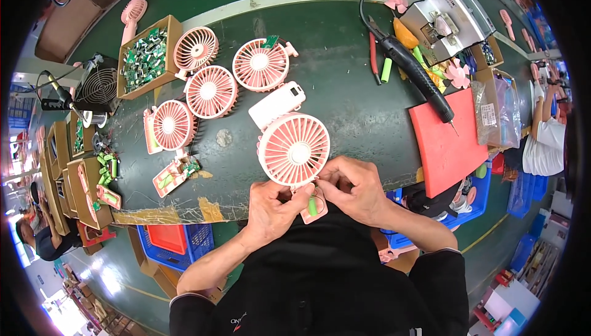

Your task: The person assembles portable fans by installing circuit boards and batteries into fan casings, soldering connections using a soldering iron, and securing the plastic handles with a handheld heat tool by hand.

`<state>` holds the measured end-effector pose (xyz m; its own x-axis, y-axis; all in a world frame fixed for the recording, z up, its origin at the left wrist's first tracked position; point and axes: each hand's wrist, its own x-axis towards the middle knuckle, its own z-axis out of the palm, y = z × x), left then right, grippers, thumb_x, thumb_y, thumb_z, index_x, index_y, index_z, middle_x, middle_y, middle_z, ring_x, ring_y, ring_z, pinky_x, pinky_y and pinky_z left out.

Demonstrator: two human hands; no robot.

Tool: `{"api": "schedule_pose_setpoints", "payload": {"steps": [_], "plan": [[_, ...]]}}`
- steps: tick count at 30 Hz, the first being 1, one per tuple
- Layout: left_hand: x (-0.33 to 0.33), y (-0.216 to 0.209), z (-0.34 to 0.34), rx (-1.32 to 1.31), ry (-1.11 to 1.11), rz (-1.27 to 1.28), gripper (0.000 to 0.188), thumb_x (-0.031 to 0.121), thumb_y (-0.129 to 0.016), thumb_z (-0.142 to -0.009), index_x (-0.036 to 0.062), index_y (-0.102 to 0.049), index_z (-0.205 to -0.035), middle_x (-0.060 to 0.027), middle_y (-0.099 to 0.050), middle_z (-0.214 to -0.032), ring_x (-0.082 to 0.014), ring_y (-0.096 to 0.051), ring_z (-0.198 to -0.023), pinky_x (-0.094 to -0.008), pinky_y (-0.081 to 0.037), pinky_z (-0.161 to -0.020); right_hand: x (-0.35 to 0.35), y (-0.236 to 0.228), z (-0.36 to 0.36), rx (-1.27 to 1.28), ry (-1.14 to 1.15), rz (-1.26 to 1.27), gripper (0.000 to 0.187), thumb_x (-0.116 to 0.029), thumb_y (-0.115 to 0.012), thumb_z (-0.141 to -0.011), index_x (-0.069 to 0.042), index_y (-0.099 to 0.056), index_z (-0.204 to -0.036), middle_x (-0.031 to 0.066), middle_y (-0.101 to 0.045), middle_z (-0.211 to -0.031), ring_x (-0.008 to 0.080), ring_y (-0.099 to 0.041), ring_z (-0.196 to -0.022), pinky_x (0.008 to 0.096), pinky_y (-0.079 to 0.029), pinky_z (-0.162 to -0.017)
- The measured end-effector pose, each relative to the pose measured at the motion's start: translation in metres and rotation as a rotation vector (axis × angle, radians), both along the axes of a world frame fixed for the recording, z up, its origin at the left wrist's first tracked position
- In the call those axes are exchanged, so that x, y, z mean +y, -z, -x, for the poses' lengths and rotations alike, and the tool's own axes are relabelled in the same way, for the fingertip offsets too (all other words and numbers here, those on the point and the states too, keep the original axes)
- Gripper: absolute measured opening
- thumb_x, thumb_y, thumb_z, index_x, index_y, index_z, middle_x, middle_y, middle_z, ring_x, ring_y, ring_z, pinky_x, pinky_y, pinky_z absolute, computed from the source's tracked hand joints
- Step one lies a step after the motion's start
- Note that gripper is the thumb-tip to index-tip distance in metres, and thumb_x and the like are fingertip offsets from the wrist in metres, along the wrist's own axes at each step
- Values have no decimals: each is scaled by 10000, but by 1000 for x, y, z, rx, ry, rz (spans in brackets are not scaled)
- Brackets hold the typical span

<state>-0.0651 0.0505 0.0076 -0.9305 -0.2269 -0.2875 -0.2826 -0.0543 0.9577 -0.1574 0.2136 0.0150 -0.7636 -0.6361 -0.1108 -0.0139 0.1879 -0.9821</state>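
A pink handheld fan (300,151) lies at the near edge of the bench, its round grille facing up. Its opened handle (313,211) points toward me, with a green battery cell and thin wires showing. My left hand (273,208) is closed, thumb and finger pinching at the joint between fan head and handle. On the other side of that joint, my right hand (356,189) is closed in a pinch too. What exactly lies between the fingertips is too small to make out. Touching the grille's far side is a pink handle cover (276,106).
Several pink fan heads (211,92) lie left of centre, beside a cardboard box (173,47) of green circuit boards. An opened handle (173,176) rests near the left front edge. To the right, a black electric screwdriver (420,77) lies with its tip over a red mat (448,142).
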Motion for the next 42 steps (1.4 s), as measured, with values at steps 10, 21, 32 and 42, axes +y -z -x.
{"api": "schedule_pose_setpoints", "payload": {"steps": [10, 21, 32, 42], "plan": [[-1, 9, -2, 16, -31, 42, 128, 100, -711, -852, -22, -685, -883, 21, -577, -569, -10, -446, -518, -227, -357, -456, -2, 6, 4, 284, -13, -1, 95, 19, -706, -799, 5, -623, -842, 43, -617, -724, 66, -586, -582, 217, -412, -459], [3, -2, -2, 55, -80, 72, 110, 69, -706, -854, -40, -692, -854, -43, -679, -643, -55, -606, -555, -223, -465, -506, -4, 4, -3, 356, 2, -10, 109, 43, -685, -792, 1, -603, -848, 79, -596, -733, 153, -613, -583, 278, -461, -491], [1, -1, 1, 324, -69, 461, 183, 27, -789, -727, -31, -705, -880, -109, -704, -757, -186, -691, -664, -298, -535, -586, -5, -5, 1, 667, -59, -87, 94, 13, -666, -801, 5, -618, -882, 107, -591, -736, 233, -618, -589, 316, -482, -517], [-17, -6, -1, 545, 45, 617, 379, -7, -761, -730, -38, -633, -1085, -132, -686, -993, -244, -684, -869, -326, -543, -736, -8, -16, 26, -376, -208, 1, 146, -107, -663, -854, 37, -647, -835, 61, -636, -666, 100, -574, -555, 259, -443, -531]]}}
